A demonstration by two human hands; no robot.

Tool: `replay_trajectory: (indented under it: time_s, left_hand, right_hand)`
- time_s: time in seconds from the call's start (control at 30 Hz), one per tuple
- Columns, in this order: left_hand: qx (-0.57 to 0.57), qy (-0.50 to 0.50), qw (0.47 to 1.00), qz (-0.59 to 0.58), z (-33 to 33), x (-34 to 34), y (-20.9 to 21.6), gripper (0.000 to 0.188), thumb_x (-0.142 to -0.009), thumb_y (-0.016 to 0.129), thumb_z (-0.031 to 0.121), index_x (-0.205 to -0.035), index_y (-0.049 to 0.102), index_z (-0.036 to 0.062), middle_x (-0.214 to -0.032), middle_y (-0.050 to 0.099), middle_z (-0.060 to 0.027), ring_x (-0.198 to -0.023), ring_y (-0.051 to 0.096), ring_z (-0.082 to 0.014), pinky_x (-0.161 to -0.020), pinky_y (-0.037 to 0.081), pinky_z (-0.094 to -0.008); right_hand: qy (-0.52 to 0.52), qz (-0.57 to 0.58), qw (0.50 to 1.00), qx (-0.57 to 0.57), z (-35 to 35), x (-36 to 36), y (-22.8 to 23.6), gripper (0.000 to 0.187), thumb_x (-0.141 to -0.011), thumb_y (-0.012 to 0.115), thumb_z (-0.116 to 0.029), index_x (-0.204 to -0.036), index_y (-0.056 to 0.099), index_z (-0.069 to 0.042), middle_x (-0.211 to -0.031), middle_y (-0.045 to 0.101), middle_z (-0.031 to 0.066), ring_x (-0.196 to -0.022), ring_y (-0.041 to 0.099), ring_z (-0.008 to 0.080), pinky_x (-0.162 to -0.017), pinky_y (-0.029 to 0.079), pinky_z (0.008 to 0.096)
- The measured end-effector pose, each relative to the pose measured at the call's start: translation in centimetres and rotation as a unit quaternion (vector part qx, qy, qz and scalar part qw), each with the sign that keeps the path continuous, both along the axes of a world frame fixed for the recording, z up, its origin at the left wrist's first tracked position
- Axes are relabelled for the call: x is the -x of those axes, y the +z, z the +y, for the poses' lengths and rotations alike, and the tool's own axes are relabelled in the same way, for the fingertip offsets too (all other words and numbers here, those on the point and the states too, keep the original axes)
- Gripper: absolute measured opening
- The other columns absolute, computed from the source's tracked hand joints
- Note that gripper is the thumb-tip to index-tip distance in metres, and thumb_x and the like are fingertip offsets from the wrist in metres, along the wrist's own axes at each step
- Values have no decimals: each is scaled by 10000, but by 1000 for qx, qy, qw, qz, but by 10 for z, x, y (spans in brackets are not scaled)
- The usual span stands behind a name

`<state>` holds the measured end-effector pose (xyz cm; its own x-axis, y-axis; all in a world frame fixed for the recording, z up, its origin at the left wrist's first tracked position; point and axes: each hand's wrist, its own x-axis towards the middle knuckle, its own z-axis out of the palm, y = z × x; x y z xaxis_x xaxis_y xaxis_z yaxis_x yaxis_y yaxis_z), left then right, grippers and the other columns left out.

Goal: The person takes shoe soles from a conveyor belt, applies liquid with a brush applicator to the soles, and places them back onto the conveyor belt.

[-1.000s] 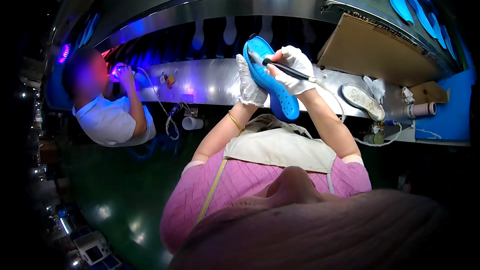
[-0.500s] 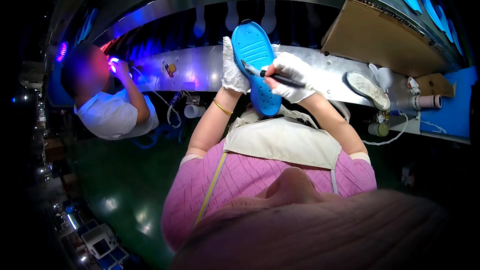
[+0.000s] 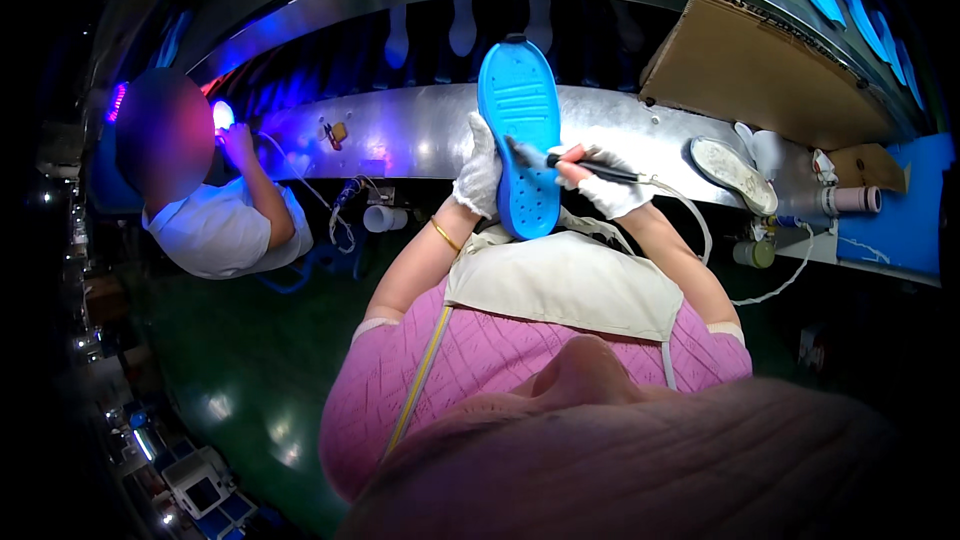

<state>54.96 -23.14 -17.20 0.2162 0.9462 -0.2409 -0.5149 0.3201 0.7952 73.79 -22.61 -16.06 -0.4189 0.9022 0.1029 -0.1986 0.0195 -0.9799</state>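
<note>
A bright blue shoe sole (image 3: 518,105) stands almost lengthwise in front of me, its toe end with a small dark piece pointing away. My left hand (image 3: 479,172), in a white glove, grips it along the left edge. In my right hand (image 3: 612,183), also gloved with bare fingertips, is a brush (image 3: 595,168) with a black handle. Its bristles lie against or just over the left edge near the sole's middle; contact is hard to tell. A pale tube runs from the handle's end. The sole's surface has ridges and small holes.
Behind the sole runs a metal ledge (image 3: 400,140). To the right are a shallow pale dish shaped like a sole (image 3: 733,175), a pinkish roll (image 3: 858,200) and a leaning cardboard sheet (image 3: 770,65). At left, a co-worker (image 3: 225,225) holds a glowing lamp (image 3: 222,117).
The sole has turned more upright and shifted slightly right. My right hand and the brush have moved a little right and toward me; the bristles are lower along the left edge.
</note>
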Motion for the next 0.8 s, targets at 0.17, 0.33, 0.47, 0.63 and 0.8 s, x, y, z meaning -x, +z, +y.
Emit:
replay_trajectory:
  time_s: [0.17,0.33,0.47,0.63,0.8]
  left_hand:
    - [0,49,989,-139,19,-4,12,1134,-643,279,914,-1399,322,70,-1288,503,-201,-1121,552,-349,-967,466,-488]
    - [-111,-15,919,-378,46,-4,17,1141,-603,414,900,-1305,429,-1,-1197,560,-162,-1004,579,-303,-992,433,-450]
    - [-223,-32,882,-414,57,4,25,1115,-636,475,850,-1344,395,-8,-1274,528,-192,-1088,558,-329,-1090,332,-478]
    - [-268,-83,849,-448,72,21,22,1123,-625,597,779,-1389,351,-6,-1366,432,-225,-1214,477,-384,-1126,261,-513]
    - [-286,-126,903,-296,71,35,28,1092,-649,549,799,-1393,352,24,-1323,463,-227,-1179,518,-354,-1064,370,-515]
  right_hand:
    - [1,-9,995,100,17,-2,15,105,-783,726,-45,-853,648,-39,-834,666,76,-770,629,129,-695,530,279]
    - [13,19,998,-65,8,19,21,95,-756,732,-9,-816,665,-40,-866,688,67,-728,635,126,-678,518,262]
    - [1,60,996,59,17,12,36,49,-802,690,-18,-830,649,-13,-867,688,94,-623,614,84,-537,479,190]
    - [41,-4,997,59,14,22,34,74,-791,669,12,-783,601,-14,-737,630,82,-569,610,115,-503,477,218]
    - [4,109,994,28,25,14,23,178,-789,674,48,-908,567,-29,-899,618,95,-763,638,172,-685,524,277]
